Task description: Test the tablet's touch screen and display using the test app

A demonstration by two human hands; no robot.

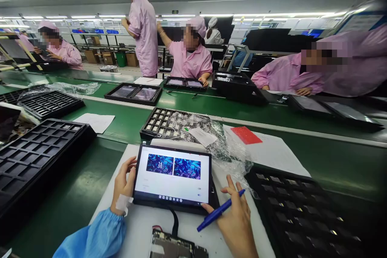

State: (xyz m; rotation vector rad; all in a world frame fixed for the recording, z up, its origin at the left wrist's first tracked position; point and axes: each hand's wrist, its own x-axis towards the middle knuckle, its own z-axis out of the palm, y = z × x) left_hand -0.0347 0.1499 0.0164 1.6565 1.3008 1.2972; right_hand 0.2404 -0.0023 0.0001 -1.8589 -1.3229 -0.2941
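Note:
A lit tablet screen (pixel 173 173) showing two blue wallpaper previews is tilted up on the white work surface (pixel 116 225). My left hand (pixel 123 183), in a blue sleeve with white tape at the wrist, grips the screen's left edge; some fingertips are hidden behind it. Between the fingers of my right hand (pixel 237 217) is a blue pen (pixel 220 210), and the thumb reaches the screen's lower right corner. A black ribbon cable (pixel 175 221) runs from beneath the screen to an opened device with bare circuitry (pixel 172 246) in front.
Black compartment trays stand left (pixel 36 157), right (pixel 305 209) and behind (pixel 157 123) the screen. Crumpled clear plastic (pixel 223 145), paper (pixel 272 149) and a red card (pixel 246 135) lie behind it. Across the green bench (pixel 127 107) are several co-workers in pink.

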